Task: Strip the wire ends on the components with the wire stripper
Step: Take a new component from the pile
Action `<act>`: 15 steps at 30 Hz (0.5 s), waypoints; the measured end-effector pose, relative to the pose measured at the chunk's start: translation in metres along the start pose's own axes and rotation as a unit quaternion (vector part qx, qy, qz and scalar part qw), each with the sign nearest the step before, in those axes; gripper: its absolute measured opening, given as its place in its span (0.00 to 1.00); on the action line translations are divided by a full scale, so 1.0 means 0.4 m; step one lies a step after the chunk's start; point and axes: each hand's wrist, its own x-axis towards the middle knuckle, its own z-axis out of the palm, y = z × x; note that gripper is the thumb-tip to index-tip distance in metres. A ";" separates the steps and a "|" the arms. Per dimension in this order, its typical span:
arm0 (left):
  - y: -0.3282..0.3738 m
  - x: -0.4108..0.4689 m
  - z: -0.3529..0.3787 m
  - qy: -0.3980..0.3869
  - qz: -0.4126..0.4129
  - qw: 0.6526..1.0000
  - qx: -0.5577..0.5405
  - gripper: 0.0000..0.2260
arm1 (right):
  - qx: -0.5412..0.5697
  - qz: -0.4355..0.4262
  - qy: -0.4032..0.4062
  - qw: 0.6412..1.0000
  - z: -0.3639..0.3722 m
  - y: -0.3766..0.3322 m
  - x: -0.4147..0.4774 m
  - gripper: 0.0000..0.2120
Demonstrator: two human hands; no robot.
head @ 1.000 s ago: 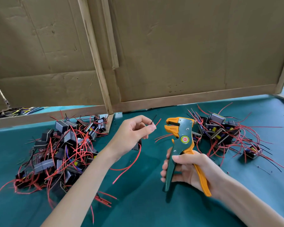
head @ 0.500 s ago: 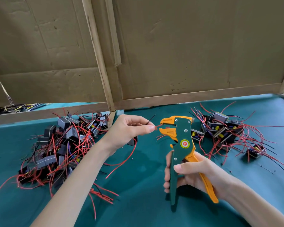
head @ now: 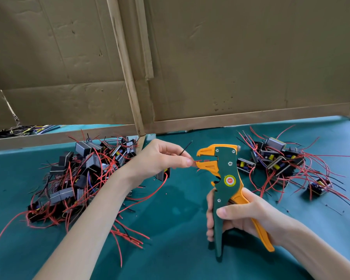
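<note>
My right hand (head: 242, 215) grips the handles of a green and orange wire stripper (head: 224, 178), held upright above the table with its jaws pointing left. My left hand (head: 160, 160) pinches a red wire (head: 197, 161) whose end lies between the stripper's jaws. A thin black wire (head: 186, 148) sticks up from the same fingers. A small dark component (head: 163, 174) hangs below my left hand, partly hidden by it, with a red wire looping down from it.
A pile of dark components with red wires (head: 73, 178) lies on the left of the green table (head: 180, 229). A second pile (head: 279, 162) lies on the right. Cardboard panels (head: 230, 57) stand along the back edge.
My left hand has brought the red wire end rightwards into the stripper's jaws. My right hand has lifted the stripper slightly and moved it closer to the wire.
</note>
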 end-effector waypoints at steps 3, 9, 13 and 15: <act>0.000 -0.001 -0.002 -0.010 0.000 1.000 -0.007 0.05 | -0.011 -0.003 -0.002 1.000 0.002 0.001 0.000 0.09; 0.003 -0.002 -0.001 -0.020 0.007 1.000 -0.018 0.06 | -0.027 -0.003 -0.002 1.000 -0.001 0.004 0.000 0.07; 0.002 -0.002 -0.002 -0.028 0.014 0.999 -0.025 0.07 | -0.030 -0.004 -0.002 1.000 0.001 0.004 -0.001 0.07; 0.001 -0.003 -0.003 -0.033 0.017 0.999 -0.027 0.07 | -0.038 -0.005 0.001 0.999 0.003 0.002 -0.003 0.08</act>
